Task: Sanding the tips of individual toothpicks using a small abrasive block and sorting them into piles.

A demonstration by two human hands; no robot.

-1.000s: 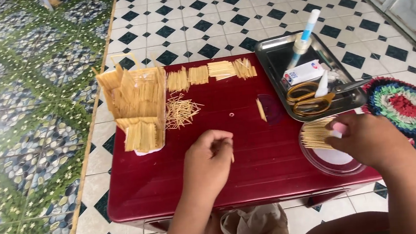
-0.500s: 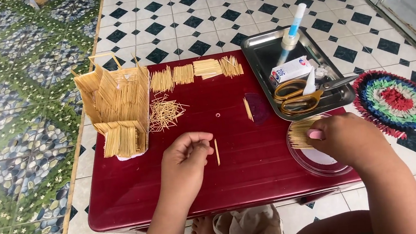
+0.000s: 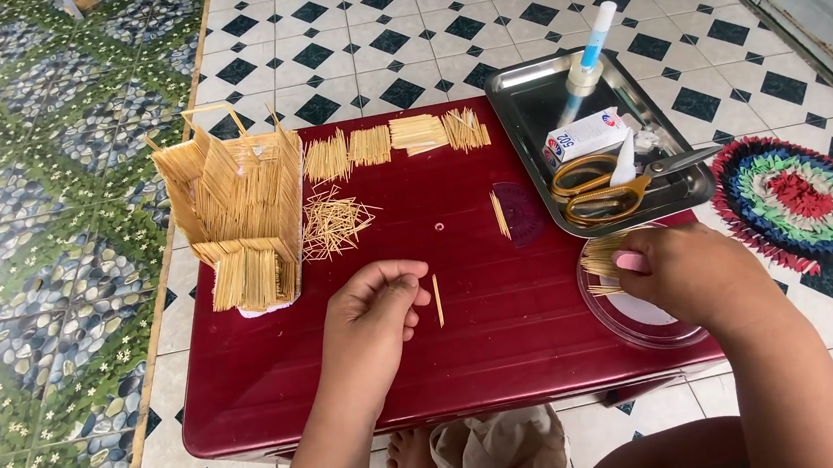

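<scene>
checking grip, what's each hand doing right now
Left hand: fingers curled, holding nothing, beside a toothpick.
Right hand: over the clear dish, grip cannot be told.

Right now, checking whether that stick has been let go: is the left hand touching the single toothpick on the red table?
Apart. The head view shows red table between the left hand and the single toothpick.

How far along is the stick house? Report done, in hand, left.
Done: the stick house has walls standing, and flat panels lie in a row behind it. In hand: the left hand rests beside a single stick; the right hand touches sticks in the clear dish. Left: panels and the loose pile remain unattached.
</scene>
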